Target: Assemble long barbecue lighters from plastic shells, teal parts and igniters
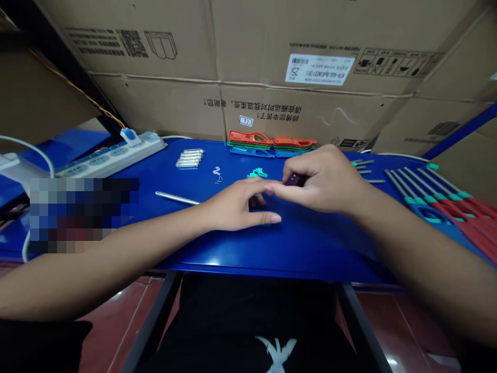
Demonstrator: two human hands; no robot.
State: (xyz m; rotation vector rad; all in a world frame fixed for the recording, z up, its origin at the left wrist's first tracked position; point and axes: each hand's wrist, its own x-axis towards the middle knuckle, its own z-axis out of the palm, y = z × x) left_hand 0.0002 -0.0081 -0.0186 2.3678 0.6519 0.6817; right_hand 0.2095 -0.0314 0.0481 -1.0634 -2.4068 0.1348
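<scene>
If the left hand [236,206], contents unclear, wavers, the right hand's [328,178] gripped handle [294,180] may slip toward the table's [310,248] front edge.

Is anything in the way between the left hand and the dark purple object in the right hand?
Yes: in this view the right thumb lies between the left hand and the dark purple object held in the right hand. Nothing else shows between them, though the hands hide part of that spot.
</scene>
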